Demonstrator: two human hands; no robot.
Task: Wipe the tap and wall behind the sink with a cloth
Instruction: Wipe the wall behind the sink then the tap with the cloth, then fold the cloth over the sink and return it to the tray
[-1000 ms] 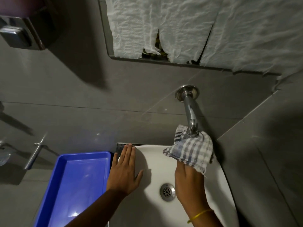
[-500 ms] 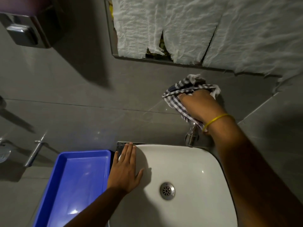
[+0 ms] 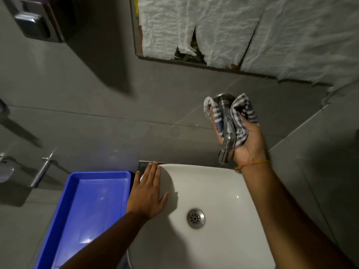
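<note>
Head view, looking down at the sink [image 3: 229,191].

My right hand [image 3: 247,140] is palm-up under the tap [image 3: 226,131], cupping the checked cloth [image 3: 240,121] around the spout. The cloth wraps the tap from below and on both sides, bunched up near the round base plate where the tap meets the wall [image 3: 116,105]. The top of the spout shows bare between the two folds of cloth; the outlet end sticks out past the heel of my palm, just above the sink's back rim. Fingers are curled loosely, holding the cloth against the metal. A yellow thread [image 3: 252,164] sits on that wrist.

My left hand [image 3: 148,193] lies flat and open on the sink's left rim, fingers together pointing at the wall, holding nothing.

A blue tray [image 3: 64,220] sits just left of the sink, touching or nearly touching it; I cannot tell which. The drain [image 3: 195,218] is visible in the basin. Crumpled white paper [image 3: 242,30] covers the framed panel above the tap.
</note>
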